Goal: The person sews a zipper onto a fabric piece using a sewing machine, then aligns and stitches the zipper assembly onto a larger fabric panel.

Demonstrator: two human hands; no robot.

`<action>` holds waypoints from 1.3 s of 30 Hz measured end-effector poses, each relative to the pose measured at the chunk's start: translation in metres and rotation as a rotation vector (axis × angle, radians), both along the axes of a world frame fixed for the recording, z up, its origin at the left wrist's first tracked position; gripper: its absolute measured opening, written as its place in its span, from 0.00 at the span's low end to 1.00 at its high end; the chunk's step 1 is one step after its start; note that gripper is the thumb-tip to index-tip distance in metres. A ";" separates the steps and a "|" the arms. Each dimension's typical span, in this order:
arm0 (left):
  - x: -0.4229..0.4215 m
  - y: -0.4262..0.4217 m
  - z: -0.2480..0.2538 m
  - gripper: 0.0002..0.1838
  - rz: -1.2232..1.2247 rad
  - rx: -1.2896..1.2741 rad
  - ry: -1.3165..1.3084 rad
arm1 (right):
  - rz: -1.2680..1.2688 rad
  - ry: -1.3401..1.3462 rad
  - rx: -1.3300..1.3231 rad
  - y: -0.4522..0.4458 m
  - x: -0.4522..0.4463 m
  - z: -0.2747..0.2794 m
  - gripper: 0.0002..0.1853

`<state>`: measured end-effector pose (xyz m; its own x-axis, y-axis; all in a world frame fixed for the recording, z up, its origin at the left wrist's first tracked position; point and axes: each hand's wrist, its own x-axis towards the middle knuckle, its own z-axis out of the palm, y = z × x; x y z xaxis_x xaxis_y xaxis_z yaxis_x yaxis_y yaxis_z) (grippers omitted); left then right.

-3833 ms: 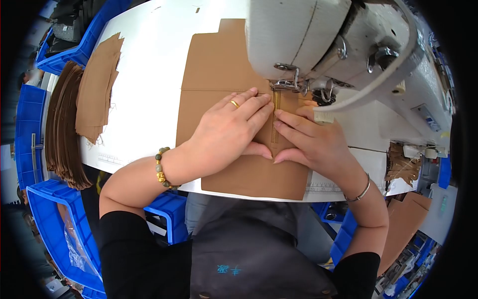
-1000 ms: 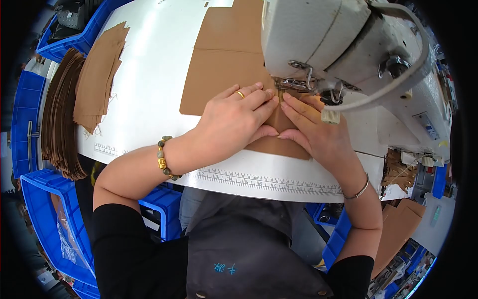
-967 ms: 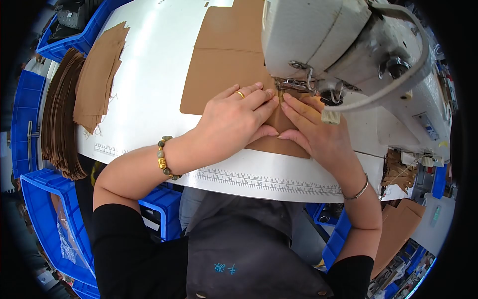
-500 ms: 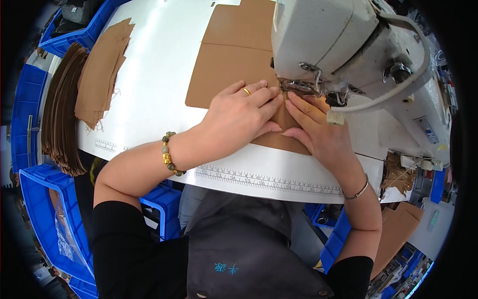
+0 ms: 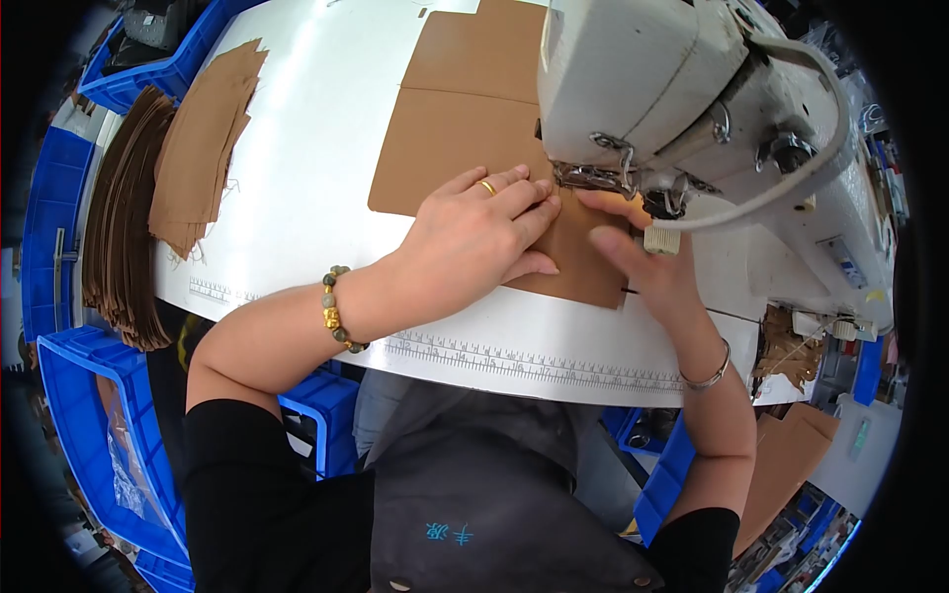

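Note:
A flat brown fabric or leather piece (image 5: 465,133) lies on the white table, its right part under the head of the sewing machine (image 5: 643,79). My left hand (image 5: 484,222) presses on it with the fingers laid flat, the fingertips just left of the presser foot (image 5: 593,178). Over the piece's right edge is my right hand (image 5: 652,267), thumb and index finger apart and slightly blurred. Its other fingers are partly hidden behind the machine's parts. Nothing shows in its grasp.
Stacked brown pieces (image 5: 203,148) with frayed edges lie at the left, beside a thick dark-brown pile (image 5: 124,217). Blue bins (image 5: 109,435) stand left and below. A printed ruler (image 5: 534,366) runs along the front edge. Brown scraps (image 5: 791,346) sit at the right.
My right hand has come off the brown piece and shifted right, its thumb lifting and its fingers parting. My left hand stays almost in place.

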<state>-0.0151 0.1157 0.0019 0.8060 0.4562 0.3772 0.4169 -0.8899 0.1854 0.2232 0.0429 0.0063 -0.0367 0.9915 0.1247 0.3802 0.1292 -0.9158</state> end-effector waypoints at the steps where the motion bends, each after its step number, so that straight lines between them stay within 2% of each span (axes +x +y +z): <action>1: 0.000 0.000 0.000 0.31 -0.003 -0.002 0.005 | -0.004 0.000 0.001 0.001 0.006 -0.006 0.14; 2: 0.001 0.001 -0.001 0.32 -0.007 -0.004 0.009 | -0.029 0.402 0.000 0.002 0.015 -0.018 0.14; 4: 0.000 0.001 -0.001 0.32 -0.006 -0.008 0.005 | -0.048 0.801 -0.001 0.001 0.019 -0.022 0.13; 5: 0.000 0.001 -0.001 0.32 -0.006 -0.012 0.004 | -0.087 0.547 -0.032 -0.002 0.017 -0.020 0.14; 7: 0.000 0.000 -0.001 0.33 -0.002 -0.020 -0.001 | -0.125 0.292 -0.060 -0.004 0.009 -0.011 0.14; 8: 0.000 0.000 0.000 0.33 0.000 -0.029 -0.007 | -0.059 -0.174 0.118 -0.003 0.003 -0.005 0.15; 10: 0.001 -0.001 -0.002 0.33 0.010 -0.029 -0.008 | 0.007 -0.640 0.295 -0.002 -0.002 -0.005 0.16; 13: 0.001 -0.002 -0.002 0.35 0.020 -0.039 -0.005 | 0.021 -0.715 0.439 0.001 -0.004 -0.012 0.18; 15: 0.001 -0.002 -0.002 0.36 0.024 -0.050 0.000 | 0.030 -0.661 0.475 0.005 -0.006 -0.008 0.20; 17: 0.000 -0.003 -0.003 0.39 0.019 -0.055 0.024 | 0.025 -0.656 0.456 0.006 -0.007 -0.008 0.20; 21: -0.006 -0.003 0.009 0.39 -0.028 -0.101 0.047 | 0.062 -0.708 0.368 0.005 -0.001 -0.011 0.24; 22: -0.010 -0.002 0.012 0.37 -0.061 -0.103 0.089 | 0.064 -0.708 0.370 0.004 0.001 -0.010 0.24; 24: -0.013 -0.002 0.013 0.35 -0.086 -0.105 0.130 | 0.054 -0.859 0.656 -0.003 0.002 -0.005 0.21; 25: -0.013 -0.001 0.012 0.32 -0.094 -0.054 0.153 | 0.061 -0.857 0.662 -0.008 -0.002 0.001 0.21; 27: -0.013 0.001 0.006 0.29 -0.092 -0.002 0.176 | 0.310 -0.778 0.899 -0.022 -0.013 0.014 0.16; 28: -0.011 0.002 0.001 0.26 -0.087 0.015 0.099 | 0.316 -0.775 0.905 -0.031 -0.021 0.015 0.16; 30: -0.006 0.005 -0.001 0.23 -0.075 0.031 0.019 | 0.504 -0.737 0.887 -0.044 -0.032 0.014 0.13; 31: -0.004 0.005 -0.001 0.19 -0.048 -0.052 -0.069 | 0.507 -0.736 0.888 -0.043 -0.032 0.013 0.13; 34: -0.003 0.013 0.007 0.14 0.011 -0.228 -0.191 | 0.498 -0.877 0.803 -0.034 -0.029 0.003 0.14; 36: -0.002 0.015 0.009 0.13 0.043 -0.323 -0.224 | 0.175 -1.011 0.777 -0.024 -0.026 -0.007 0.16; 39: 0.000 0.014 0.009 0.12 0.022 -0.357 -0.318 | 0.062 -1.030 0.639 -0.019 -0.022 -0.008 0.19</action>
<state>-0.0155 0.1297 0.0104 0.6650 0.6176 0.4199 0.3078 -0.7389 0.5994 0.2016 0.0244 -0.0022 -0.4520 0.7547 0.4755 0.8698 0.4911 0.0475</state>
